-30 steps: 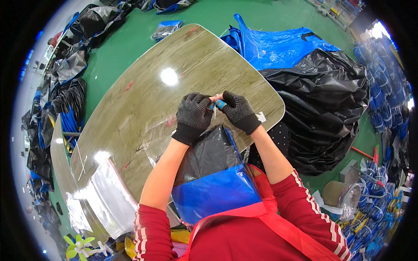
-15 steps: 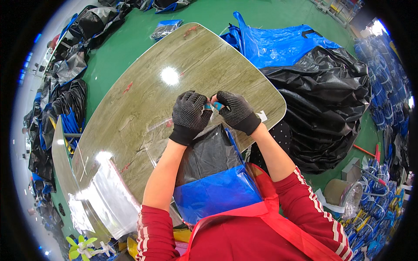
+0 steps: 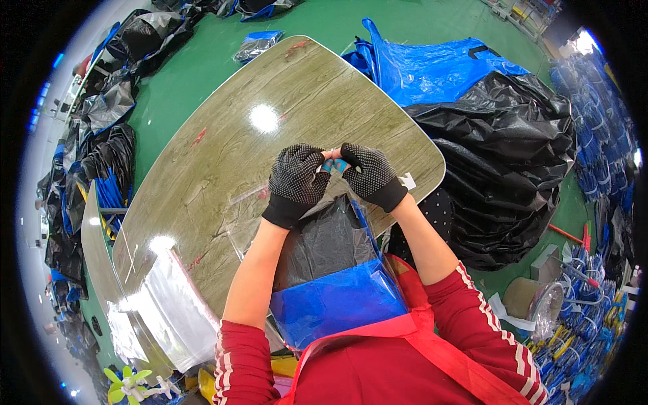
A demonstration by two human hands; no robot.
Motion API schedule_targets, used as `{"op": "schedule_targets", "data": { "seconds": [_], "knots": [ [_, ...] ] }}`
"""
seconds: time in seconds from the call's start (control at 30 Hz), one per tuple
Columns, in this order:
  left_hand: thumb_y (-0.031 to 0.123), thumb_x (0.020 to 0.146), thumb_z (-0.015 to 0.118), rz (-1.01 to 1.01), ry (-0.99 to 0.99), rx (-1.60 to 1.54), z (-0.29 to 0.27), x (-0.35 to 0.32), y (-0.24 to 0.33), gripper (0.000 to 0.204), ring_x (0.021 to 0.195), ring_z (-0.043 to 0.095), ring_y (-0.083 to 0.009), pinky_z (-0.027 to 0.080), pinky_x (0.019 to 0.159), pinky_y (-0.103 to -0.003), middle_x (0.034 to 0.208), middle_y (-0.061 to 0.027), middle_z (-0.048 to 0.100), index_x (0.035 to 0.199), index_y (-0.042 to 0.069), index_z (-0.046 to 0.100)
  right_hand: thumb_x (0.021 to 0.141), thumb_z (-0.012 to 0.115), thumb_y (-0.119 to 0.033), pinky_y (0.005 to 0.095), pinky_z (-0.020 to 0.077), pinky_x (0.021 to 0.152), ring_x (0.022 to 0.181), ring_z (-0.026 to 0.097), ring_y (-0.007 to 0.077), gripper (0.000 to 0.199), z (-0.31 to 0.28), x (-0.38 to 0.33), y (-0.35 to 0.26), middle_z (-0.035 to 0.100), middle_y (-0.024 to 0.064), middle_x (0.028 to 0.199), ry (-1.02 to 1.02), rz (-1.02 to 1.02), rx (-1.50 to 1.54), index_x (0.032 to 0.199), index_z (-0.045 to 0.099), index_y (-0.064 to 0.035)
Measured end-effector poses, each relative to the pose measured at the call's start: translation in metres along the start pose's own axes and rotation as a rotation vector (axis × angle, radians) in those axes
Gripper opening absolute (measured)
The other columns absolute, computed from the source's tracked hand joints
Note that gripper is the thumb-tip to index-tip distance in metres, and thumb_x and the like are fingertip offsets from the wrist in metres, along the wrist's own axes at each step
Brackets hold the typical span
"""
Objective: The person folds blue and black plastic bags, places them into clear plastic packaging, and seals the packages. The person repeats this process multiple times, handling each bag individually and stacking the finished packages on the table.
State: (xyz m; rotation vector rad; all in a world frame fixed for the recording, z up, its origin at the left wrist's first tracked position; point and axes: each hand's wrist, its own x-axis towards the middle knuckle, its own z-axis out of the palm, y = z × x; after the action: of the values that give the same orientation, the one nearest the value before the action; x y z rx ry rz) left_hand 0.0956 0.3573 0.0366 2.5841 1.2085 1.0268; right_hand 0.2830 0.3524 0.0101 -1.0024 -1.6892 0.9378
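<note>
My left hand (image 3: 297, 181) and my right hand (image 3: 368, 171) wear black gloves with pale dots and bare fingertips. Thumbs and fingers pinch close together over the table, with bits of blue at the thumbs. Thin clear film from the upper end of a clear plastic bag (image 3: 329, 287) seems to run up into both pinches; its exact edge there is hard to see. Inside the bag lies a folded sheet, black in its upper part and blue below. The bag rests at the table's near edge, against my red apron (image 3: 364, 332).
The wood-pattern table (image 3: 223, 145) has a stack of clear bags (image 3: 177, 307) at its near left. A crumpled black and blue tarpaulin (image 3: 503, 169) lies right of it. A wrapped packet (image 3: 258, 46) lies on the green floor beyond. Blue bundles (image 3: 587, 135) fill the right side.
Both hands have shifted slightly to the right, and their fingertips have come closer together. The bag has moved a little with them.
</note>
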Motion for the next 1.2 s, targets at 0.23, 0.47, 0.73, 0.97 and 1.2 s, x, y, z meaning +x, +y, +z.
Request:
{"op": "schedule_targets", "data": {
  "seconds": [0.23,0.47,0.73,0.97,1.2],
  "knots": [
    [0.019,0.071,0.07,0.065,-0.002,0.036,-0.006,-0.002,-0.006,0.023,0.084,0.059,-0.0316,0.046,0.076,-0.043,0.085,-0.0102,0.062,0.09,0.008,0.064,0.084,0.061,0.0,0.0333,0.0531,0.077,0.085,0.068,0.0301,0.015,-0.007,0.001,-0.008,0.069,0.0176,0.093,-0.076,-0.067,-0.229,0.099,0.064,0.0013],
    [0.021,0.076,0.069,-0.076,0.014,0.126,0.009,-0.021,-0.05,0.018,0.081,0.059,-0.0327,0.047,0.074,-0.042,0.086,-0.0117,0.062,0.087,0.009,0.062,0.088,0.059,-0.003,0.0317,0.0506,0.074,0.081,0.066,0.0241,0.009,-0.007,0.001,-0.01,0.067,0.0142,0.088,-0.076,0.018,-0.051,0.096,0.062,-0.0009],
    [0.025,0.089,0.06,-0.775,0.307,0.74,-0.19,-0.046,-0.123,0.023,0.07,0.065,-0.0336,0.049,0.061,-0.043,0.075,-0.0155,0.067,0.095,0.005,0.065,0.094,0.058,-0.008,0.0281,0.0492,0.076,0.085,0.063,0.0142,0.009,-0.003,0.002,0.01,0.066,0.0075,0.088,-0.014,0.173,0.217,0.096,0.061,0.0002],
    [0.018,0.079,0.068,-0.287,-0.102,-0.005,-0.067,-0.014,0.011,0.025,0.087,0.062,-0.0321,0.048,0.077,-0.041,0.092,-0.0119,0.066,0.102,0.009,0.066,0.093,0.057,-0.007,0.0258,0.0484,0.078,0.083,0.058,0.0108,0.009,0.007,0.0,0.004,0.061,0.0041,0.085,-0.013,0.179,0.255,0.095,0.061,0.0012],
    [0.015,0.077,0.066,-0.244,-0.039,-0.039,-0.021,0.014,0.029,0.028,0.087,0.061,-0.0334,0.048,0.076,-0.042,0.091,-0.0131,0.065,0.103,0.006,0.065,0.089,0.063,-0.007,0.0305,0.0491,0.085,0.092,0.062,0.0163,0.018,-0.004,-0.003,-0.004,0.067,0.0106,0.097,-0.012,0.011,0.148,0.104,0.062,0.0025]
  ]
}}
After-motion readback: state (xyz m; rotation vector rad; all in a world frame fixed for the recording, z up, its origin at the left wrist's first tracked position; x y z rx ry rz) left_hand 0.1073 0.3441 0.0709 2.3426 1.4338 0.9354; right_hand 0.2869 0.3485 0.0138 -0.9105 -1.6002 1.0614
